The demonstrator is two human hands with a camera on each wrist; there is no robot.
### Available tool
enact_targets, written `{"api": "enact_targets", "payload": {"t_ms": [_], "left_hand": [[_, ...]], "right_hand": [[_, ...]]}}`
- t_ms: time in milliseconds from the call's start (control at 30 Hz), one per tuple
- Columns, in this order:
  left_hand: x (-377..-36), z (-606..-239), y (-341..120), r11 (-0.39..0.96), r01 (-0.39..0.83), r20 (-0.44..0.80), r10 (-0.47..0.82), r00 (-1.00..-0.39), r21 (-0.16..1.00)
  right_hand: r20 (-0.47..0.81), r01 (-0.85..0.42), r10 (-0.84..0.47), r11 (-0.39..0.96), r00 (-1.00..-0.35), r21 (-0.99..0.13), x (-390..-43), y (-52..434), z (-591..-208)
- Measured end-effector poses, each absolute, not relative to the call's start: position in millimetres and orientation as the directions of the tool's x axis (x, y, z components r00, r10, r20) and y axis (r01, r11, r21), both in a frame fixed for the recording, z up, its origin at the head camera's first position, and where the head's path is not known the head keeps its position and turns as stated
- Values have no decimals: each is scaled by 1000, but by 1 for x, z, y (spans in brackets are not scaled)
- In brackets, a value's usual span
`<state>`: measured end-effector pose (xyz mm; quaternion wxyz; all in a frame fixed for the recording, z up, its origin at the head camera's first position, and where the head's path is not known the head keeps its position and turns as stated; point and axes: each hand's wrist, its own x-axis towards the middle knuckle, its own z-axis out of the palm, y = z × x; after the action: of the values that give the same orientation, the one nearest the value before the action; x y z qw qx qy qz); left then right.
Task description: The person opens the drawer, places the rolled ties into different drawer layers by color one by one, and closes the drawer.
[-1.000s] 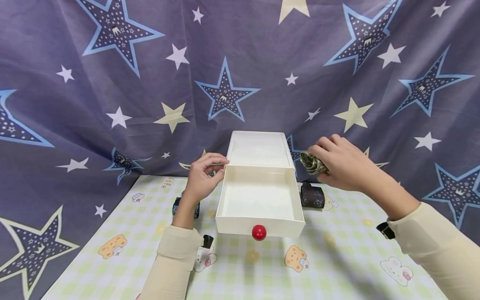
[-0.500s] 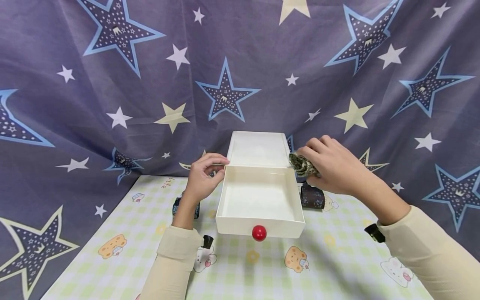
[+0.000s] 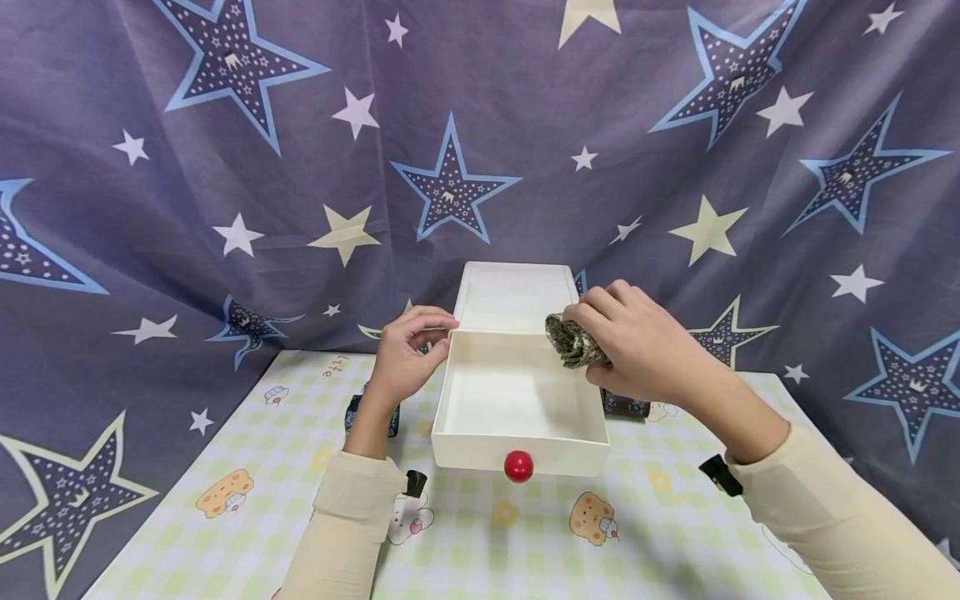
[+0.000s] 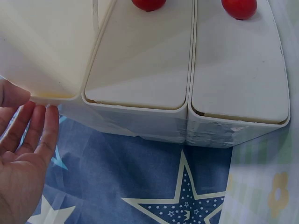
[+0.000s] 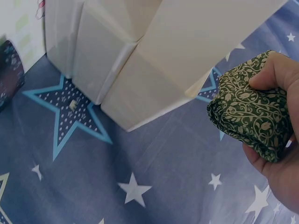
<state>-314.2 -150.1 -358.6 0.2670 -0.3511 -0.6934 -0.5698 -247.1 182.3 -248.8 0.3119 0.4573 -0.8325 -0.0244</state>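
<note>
The right hand (image 3: 637, 346) has its grip clamped on a rolled green cloth (image 3: 572, 342) with a leafy print, just above the back right corner of the open white drawer (image 3: 517, 433). The roll looks soft, light and squashy, so holding it around the middle should keep it rolled. The left hand (image 3: 405, 354) rests relaxed at the drawer's back left corner, fingers apart, holding nothing.

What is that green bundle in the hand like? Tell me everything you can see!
The dark green rolled cloth bundle has a pale leafy vine pattern and looks like soft fabric, folded into a thick roll. The right hand grips it with curled fingers, holding it in the air over the back right corner of the open white drawer.
</note>
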Motion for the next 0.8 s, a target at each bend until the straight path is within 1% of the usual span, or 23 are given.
{"api": "enact_targets", "payload": {"t_ms": [233,467,700,800], "left_hand": [[-314,-359,-150,101,792,771,183,-610,603],[-313,-358,-148,121,779,759,174,-627,615],[-313,-358,-148,130,771,750,178,-637,624],[-313,-357,-149,126,771,751,178,-636,624]], "right_hand": [[509,-766,-783,558,-357,320,-242,165,-253],[487,-786,-792,545,-369,291,-240,150,-259],[458,-785,-806,539,-374,306,-242,139,-266],[438,-783,-812,540,-387,309,-245,135,-269]]}}
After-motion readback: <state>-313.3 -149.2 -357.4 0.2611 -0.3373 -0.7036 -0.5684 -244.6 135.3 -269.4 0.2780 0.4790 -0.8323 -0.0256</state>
